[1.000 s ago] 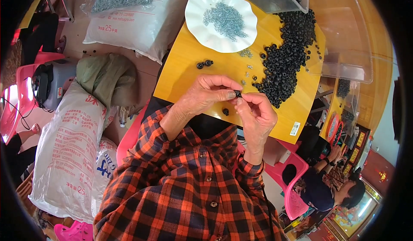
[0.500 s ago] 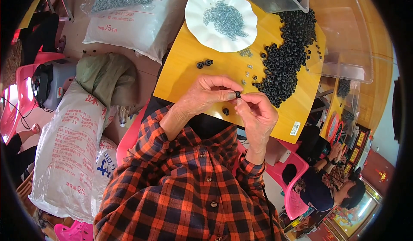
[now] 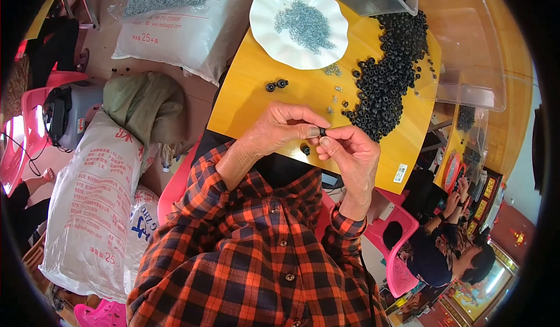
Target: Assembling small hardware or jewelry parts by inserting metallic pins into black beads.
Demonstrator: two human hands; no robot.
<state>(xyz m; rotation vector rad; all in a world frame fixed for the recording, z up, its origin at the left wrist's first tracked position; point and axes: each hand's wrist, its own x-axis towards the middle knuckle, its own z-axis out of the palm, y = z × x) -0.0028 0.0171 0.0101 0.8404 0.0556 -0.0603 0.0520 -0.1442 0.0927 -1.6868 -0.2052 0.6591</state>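
Over the near edge of the yellow table, my left hand (image 3: pixel 279 130) and my right hand (image 3: pixel 352 156) meet fingertip to fingertip. Between thumb and forefinger, both pinch one small black round plastic part (image 3: pixel 322 132), mostly hidden by the fingers. Just below them another black part (image 3: pixel 305 150) lies by the table edge. Two black knobbed pieces (image 3: pixel 276 85) rest beyond my left hand. Beyond my right hand spreads a large heap of black ring-shaped parts (image 3: pixel 379 93). Small clear pieces (image 3: pixel 335 99) lie in little groups between the heap and my hands.
A white scalloped plate (image 3: pixel 262 38) holds a pile of tiny clear pieces. Clear plastic bins (image 3: pixel 472 47) stand at the far right. Large white sacks (image 3: pixel 87 210) sit on the floor at left. Another person (image 3: pixel 437 257) works at the right, beside a pink chair (image 3: pixel 402 274).
My right hand has shifted slightly right, its thumb higher against the black part. My left hand keeps its pinch in nearly the same place.
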